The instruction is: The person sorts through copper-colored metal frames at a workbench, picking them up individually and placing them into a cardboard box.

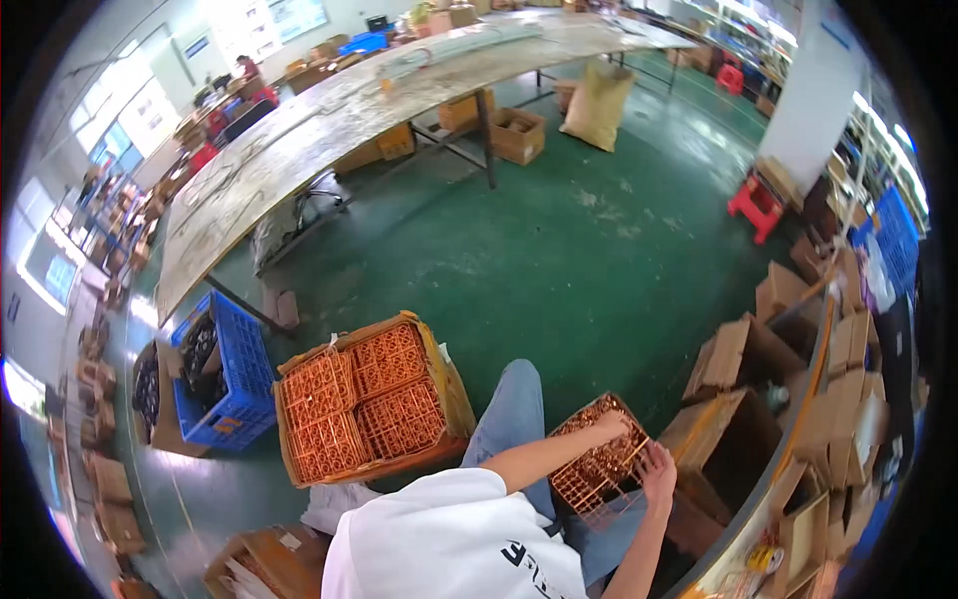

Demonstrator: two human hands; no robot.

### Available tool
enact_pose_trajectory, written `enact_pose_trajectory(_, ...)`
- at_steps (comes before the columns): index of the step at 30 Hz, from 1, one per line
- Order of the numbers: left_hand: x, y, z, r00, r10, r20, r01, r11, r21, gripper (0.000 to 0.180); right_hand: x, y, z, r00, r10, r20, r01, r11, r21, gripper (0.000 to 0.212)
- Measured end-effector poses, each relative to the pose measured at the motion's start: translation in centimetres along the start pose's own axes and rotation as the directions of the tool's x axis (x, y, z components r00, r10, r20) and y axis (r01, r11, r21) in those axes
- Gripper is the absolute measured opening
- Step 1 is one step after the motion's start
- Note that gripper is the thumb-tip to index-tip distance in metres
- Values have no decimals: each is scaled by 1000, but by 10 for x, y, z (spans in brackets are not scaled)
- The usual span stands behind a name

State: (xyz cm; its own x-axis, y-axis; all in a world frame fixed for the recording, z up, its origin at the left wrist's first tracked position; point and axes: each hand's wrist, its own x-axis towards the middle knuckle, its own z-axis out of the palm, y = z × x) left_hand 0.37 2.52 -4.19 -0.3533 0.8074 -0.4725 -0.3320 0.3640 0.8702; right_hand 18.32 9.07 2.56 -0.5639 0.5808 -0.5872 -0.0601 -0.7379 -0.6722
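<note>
A copper-coloured wire basket (pixel 572 491) rests by my lap, heaped with small, shiny copper-coloured parts (pixel 591 446) too fine to name. My left hand (pixel 613 425) reaches across to the far right part of the heap. Its fingers are bent down among the parts, and what they pinch is hidden. At the basket's right side my right hand (pixel 657 476) is closed around the wire rim. To the left of my knee stands an open cardboard box (pixel 457 401) packed with copper-coloured wire grids (pixel 389 359) in several stacks, with ring-like pieces showing among the wires.
Left of the box, a blue plastic crate (pixel 225 384) holds black bundles. Open cardboard boxes (pixel 720 439) crowd my right side, beside a curved table edge (pixel 798 439). A long worktable (pixel 329 120) stretches across the far side. A red stool (pixel 755 208) stands at far right on the green floor.
</note>
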Motion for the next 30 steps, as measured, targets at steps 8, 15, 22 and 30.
enact_pose_trajectory(8,12,30,-7,996,-87,11,84,984,158,28,-2,-13,19,996,-88,6,87,996,33,41)
enact_pose_trajectory(15,15,29,-2,1000,12,-8,-10,959,283,42,2,-8,10,995,-86,-52,91,989,116,43)
enact_pose_trajectory(22,-19,54,-23,986,-44,163,-62,803,593,55,-13,-7,18,995,-91,-43,96,987,126,44)
enact_pose_trajectory(30,-89,56,-50,776,-10,631,96,990,-103,34,-25,9,-2,979,-167,-118,195,940,282,51)
